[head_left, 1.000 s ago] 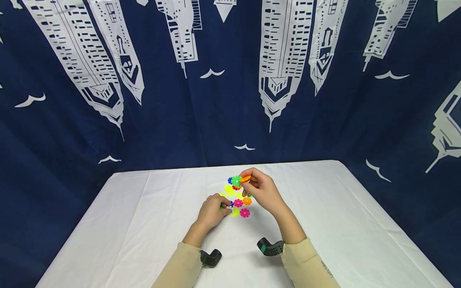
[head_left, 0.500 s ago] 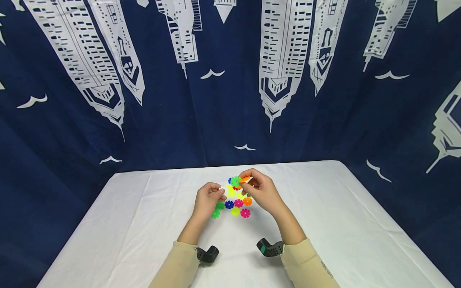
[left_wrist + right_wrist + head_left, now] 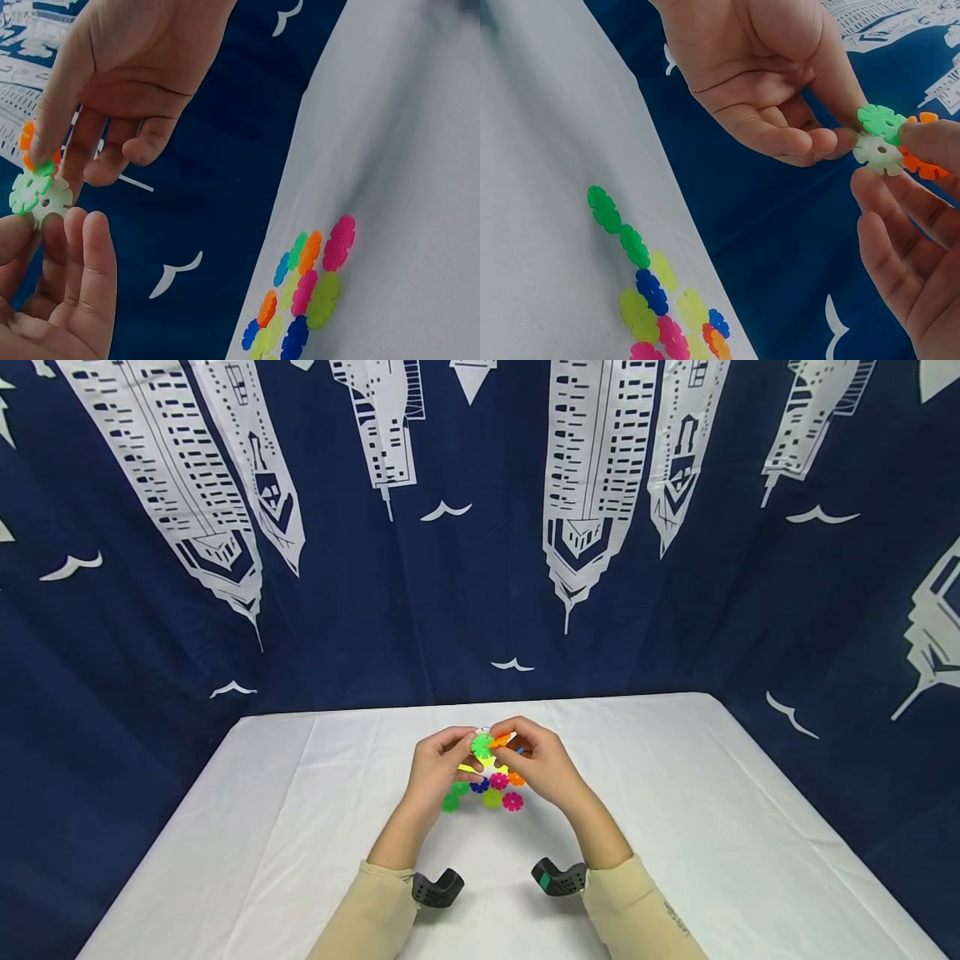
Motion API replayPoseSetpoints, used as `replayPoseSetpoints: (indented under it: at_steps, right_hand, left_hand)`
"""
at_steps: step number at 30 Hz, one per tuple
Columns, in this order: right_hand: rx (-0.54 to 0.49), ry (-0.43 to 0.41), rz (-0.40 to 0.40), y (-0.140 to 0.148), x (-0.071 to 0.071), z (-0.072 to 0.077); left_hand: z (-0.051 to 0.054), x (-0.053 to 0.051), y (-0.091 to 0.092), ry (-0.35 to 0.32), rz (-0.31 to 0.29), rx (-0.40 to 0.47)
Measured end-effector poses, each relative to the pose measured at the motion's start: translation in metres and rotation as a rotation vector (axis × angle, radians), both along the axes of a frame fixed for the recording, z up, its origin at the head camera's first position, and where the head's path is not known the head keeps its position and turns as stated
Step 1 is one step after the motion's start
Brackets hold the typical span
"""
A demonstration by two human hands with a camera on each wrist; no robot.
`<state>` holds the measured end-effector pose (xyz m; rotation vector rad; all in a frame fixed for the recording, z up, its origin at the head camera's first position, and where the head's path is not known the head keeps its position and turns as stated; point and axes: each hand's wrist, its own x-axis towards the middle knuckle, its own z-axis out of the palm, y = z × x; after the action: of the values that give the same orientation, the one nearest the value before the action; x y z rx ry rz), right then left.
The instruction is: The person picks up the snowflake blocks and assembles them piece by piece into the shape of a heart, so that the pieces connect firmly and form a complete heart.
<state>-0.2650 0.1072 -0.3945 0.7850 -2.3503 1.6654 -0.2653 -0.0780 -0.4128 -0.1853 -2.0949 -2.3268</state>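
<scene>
My left hand (image 3: 435,768) and right hand (image 3: 543,760) meet above the far part of the table. In the right hand's pinch is an orange notched interlocking disc (image 3: 928,169), with a green disc (image 3: 880,121) joined to it. The left thumb and fingers pinch a pale white disc (image 3: 877,154) against the green one. Whether its slot has gone into the green disc, I cannot tell. Below the hands, several loose discs lie flat, among them a dark blue disc (image 3: 479,785), a pink disc (image 3: 513,802) and a yellow-green disc (image 3: 324,300).
A white cloth covers the table (image 3: 300,827). Behind its far edge hangs a navy curtain (image 3: 465,593) printed with white buildings and birds. Two green discs (image 3: 604,210) lie at the left side of the loose group. Each wrist wears a black camera (image 3: 438,888).
My left hand has lifted from the loose discs with the white disc and moved up and right to the green one. My right hand keeps the orange disc and has barely moved.
</scene>
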Motion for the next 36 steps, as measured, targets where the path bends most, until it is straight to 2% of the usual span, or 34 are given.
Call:
replayPoseSetpoints:
  at_steps: [11,15,19,24,28,36]
  right_hand:
    - [-0.009,0.031,-0.12,0.0,-0.001,0.003]
    - [-0.025,0.052,-0.108,0.001,-0.002,0.003]
    - [-0.092,0.046,-0.095,0.005,-0.003,0.003]
    - [-0.187,0.029,-0.094,0.007,-0.004,0.003]
    - [-0.235,0.018,-0.059,0.007,-0.004,0.003]
    - [-0.223,-0.001,-0.052,0.005,-0.003,0.003]
  left_hand:
    - [0.005,0.005,0.003,0.025,-0.055,0.011]
    - [0.005,0.005,0.005,0.031,-0.036,0.026]
    - [0.005,0.004,0.005,0.029,-0.025,0.055]
    - [0.006,0.005,0.004,0.023,-0.083,0.071]
    - [0.008,0.008,0.005,0.014,-0.129,0.059]
    - [0.012,0.011,0.005,-0.018,-0.174,0.077]
